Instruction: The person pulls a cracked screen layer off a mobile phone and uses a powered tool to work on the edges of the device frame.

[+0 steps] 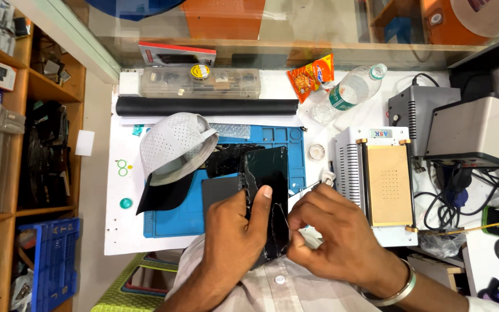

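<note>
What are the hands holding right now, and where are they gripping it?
The left hand pins the black phone screen panel near its lower middle, thumb on top. The right hand pinches its lower right edge.

Taking the blue mat (pixel 168 222) as landmark: its left half is blocked by a grey cap (pixel 174 147), leaving a bare strip along the near edge. A black roll (pixel 206 106) bars the far side. Right of it stands a heating machine (pixel 376 182) (close by), with tangled cables (pixel 463 193) beyond.
</note>
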